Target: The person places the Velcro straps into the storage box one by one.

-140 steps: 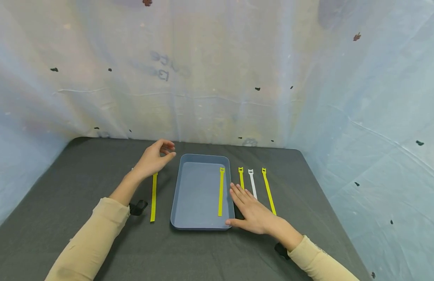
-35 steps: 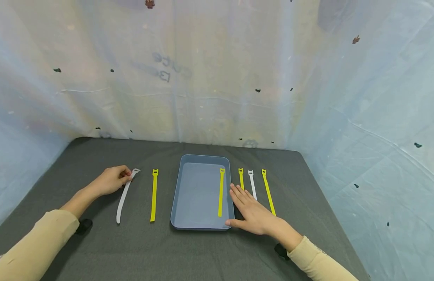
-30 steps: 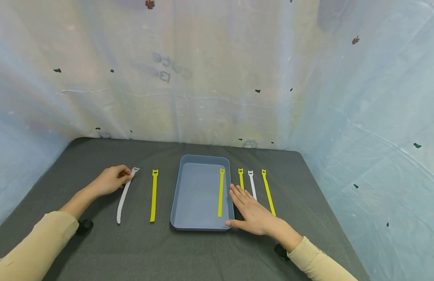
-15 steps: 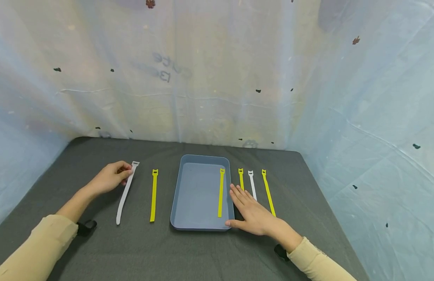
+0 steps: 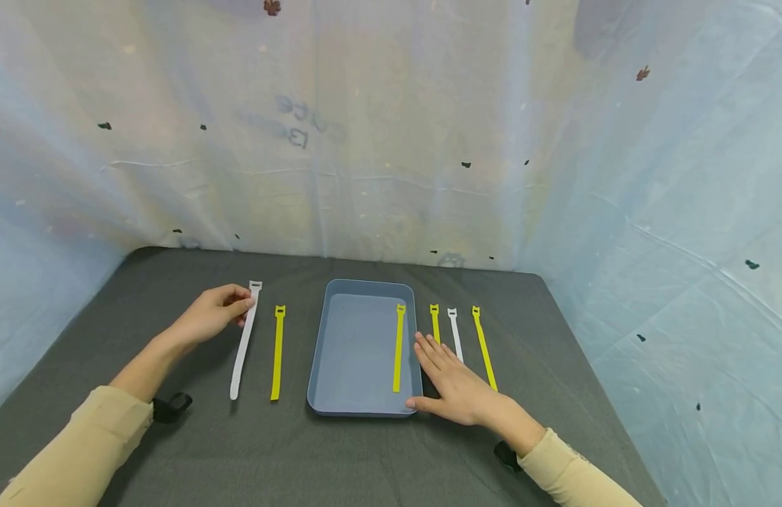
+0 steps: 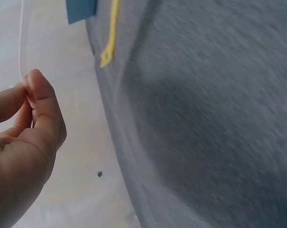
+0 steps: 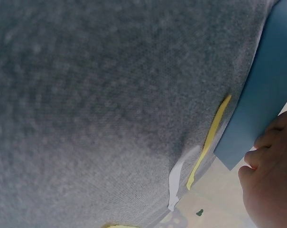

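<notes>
My left hand (image 5: 241,306) pinches a white strap (image 5: 241,352) near its head end; the strap's tail trails toward me on the dark grey table (image 5: 175,451). Just right of it lies a yellow strap (image 5: 276,352), also seen in the left wrist view as a yellow strap (image 6: 110,38). A blue tray (image 5: 355,405) in the middle holds another yellow strap (image 5: 398,348). My right hand (image 5: 438,370) lies flat on the table against the tray's right side, its fingers over the near end of a short yellow strap (image 5: 434,318). My left hand's fingers (image 6: 39,109) are curled.
Right of my right hand lie a white strap (image 5: 454,327) and a long yellow strap (image 5: 483,345). In the right wrist view the tray (image 7: 271,95), a yellow strap (image 7: 209,142) and a white strap (image 7: 179,183) show. Pale plastic sheeting (image 5: 391,141) walls in the table behind and on both sides.
My left hand has carried the white strap's head end right and away from me, so the strap now lies close beside the left yellow strap. The right hand has stayed put.
</notes>
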A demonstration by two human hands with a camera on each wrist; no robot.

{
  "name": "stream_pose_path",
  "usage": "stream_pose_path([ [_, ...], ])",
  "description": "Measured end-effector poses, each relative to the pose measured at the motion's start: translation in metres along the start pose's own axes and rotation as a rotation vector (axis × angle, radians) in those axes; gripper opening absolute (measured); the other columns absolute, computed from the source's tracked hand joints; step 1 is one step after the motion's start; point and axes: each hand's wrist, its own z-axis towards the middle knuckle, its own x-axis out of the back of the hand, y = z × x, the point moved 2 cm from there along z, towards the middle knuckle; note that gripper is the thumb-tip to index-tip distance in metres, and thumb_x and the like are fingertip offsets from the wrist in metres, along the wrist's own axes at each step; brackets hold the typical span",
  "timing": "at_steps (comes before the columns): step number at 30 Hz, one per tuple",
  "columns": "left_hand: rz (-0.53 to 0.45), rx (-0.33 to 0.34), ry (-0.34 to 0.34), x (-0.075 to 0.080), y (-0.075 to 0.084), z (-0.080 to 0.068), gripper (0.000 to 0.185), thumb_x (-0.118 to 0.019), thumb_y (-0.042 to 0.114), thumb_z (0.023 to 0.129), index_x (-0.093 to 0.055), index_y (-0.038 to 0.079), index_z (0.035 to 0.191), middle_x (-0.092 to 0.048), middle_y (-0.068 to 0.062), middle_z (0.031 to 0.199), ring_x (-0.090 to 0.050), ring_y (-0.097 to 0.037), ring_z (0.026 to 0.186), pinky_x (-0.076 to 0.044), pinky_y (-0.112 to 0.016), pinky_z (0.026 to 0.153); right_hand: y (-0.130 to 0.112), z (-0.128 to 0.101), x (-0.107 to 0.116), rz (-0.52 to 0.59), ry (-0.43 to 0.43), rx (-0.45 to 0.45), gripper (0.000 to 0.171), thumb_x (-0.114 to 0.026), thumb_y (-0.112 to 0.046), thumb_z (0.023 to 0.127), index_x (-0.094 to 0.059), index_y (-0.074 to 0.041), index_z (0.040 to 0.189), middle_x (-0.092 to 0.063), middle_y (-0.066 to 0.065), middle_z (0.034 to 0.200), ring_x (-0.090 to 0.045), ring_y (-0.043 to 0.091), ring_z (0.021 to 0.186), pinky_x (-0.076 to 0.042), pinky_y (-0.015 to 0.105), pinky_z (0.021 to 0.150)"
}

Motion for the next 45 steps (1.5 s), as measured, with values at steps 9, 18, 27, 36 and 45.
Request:
stream_pose_path([
  [9, -0.064, -0.012, -0.014, -0.009, 0.025, 0.009, 0.046, -0.05, 0.034, 0.112, -0.053, -0.004, 0.137, -0.063, -0.015, 0.113, -0.063, -0.027, 0.097, -0.051, -0.05, 0.092, -0.001, -0.001, 0.001, 0.003, 0.003, 0.0, 0.101, -0.048, -0.072, 0.1, -0.018, 0.0, 0.165, -0.005, 0.014, 0.174, -0.007, 0.035, 0.16, -0.013, 0.053, 0.128],
  [18, -0.135, -0.062, -0.038, -0.023, 0.046, 0.019, 0.042, -0.051, 0.027, 0.112, -0.054, -0.007, 0.136, -0.063, -0.017, 0.116, -0.063, -0.023, 0.096, -0.056, -0.037, 0.086, -0.002, -0.001, 0.002, 0.012, 0.001, 0.002, 0.1, -0.049, -0.07, 0.1, -0.018, 0.0, 0.165, -0.006, 0.015, 0.174, -0.007, 0.035, 0.16, -0.013, 0.053, 0.128],
  [27, -0.19, -0.084, -0.064, -0.039, 0.061, 0.031, 0.039, -0.052, 0.025, 0.112, -0.054, -0.006, 0.134, -0.063, -0.015, 0.106, -0.062, -0.031, 0.096, -0.055, -0.041, 0.084, -0.002, -0.001, 0.001, -0.007, 0.006, 0.009, 0.101, -0.048, -0.071, 0.1, -0.018, 0.001, 0.165, -0.006, 0.015, 0.174, -0.008, 0.034, 0.16, -0.013, 0.052, 0.128],
  [36, -0.204, -0.098, -0.074, -0.06, 0.075, 0.044, 0.037, -0.053, 0.023, 0.111, -0.055, -0.006, 0.135, -0.064, -0.018, 0.112, -0.063, -0.023, 0.093, -0.056, -0.04, 0.089, -0.001, -0.001, 0.001, -0.012, 0.006, 0.009, 0.1, -0.048, -0.071, 0.1, -0.019, 0.001, 0.165, -0.007, 0.015, 0.174, -0.008, 0.035, 0.16, -0.013, 0.052, 0.128],
  [45, -0.25, -0.103, -0.096, -0.08, 0.085, 0.054, 0.035, -0.054, 0.021, 0.111, -0.056, -0.006, 0.133, -0.064, -0.014, 0.105, -0.064, -0.026, 0.092, -0.054, -0.051, 0.095, -0.001, -0.001, 0.001, -0.015, 0.003, 0.009, 0.101, -0.048, -0.071, 0.1, -0.018, 0.001, 0.165, -0.006, 0.015, 0.174, -0.007, 0.034, 0.16, -0.013, 0.052, 0.128],
])
